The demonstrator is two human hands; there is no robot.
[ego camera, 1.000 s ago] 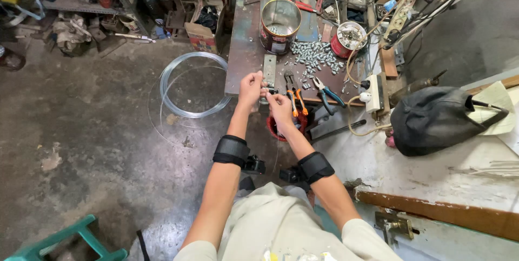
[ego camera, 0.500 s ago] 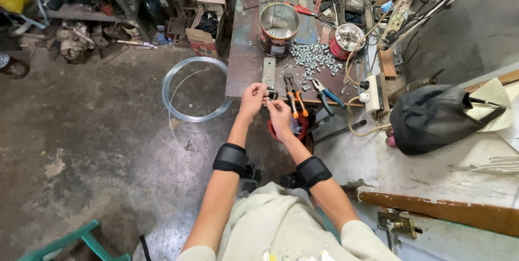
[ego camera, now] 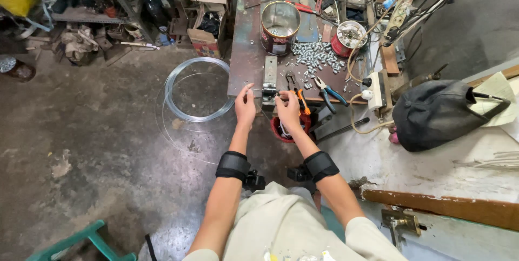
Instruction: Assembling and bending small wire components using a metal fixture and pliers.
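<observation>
My left hand (ego camera: pixel 245 105) and my right hand (ego camera: pixel 287 108) are raised side by side at the near edge of a rusty metal workbench (ego camera: pixel 244 50). Both pinch a thin wire that runs across a small metal jig (ego camera: pixel 269 80) fixed upright on the bench edge. The left fingers grip the wire left of the jig, the right fingers grip it right of the jig. Both wrists wear black bands. A coil of grey wire (ego camera: pixel 195 89) lies on the concrete floor just left of my left hand.
On the bench stand an open tin can (ego camera: pixel 280 25), a pile of small metal pieces (ego camera: pixel 319 55), a red tin (ego camera: pixel 349 37), and pliers (ego camera: pixel 328 90) with blue and orange handles. A black bag (ego camera: pixel 439 114) lies right. Cluttered shelves fill the far left. A green stool (ego camera: pixel 81 240) is near left.
Both hands have shifted a little along the bench edge and stay on the wire at the jig. The view has drifted slightly.
</observation>
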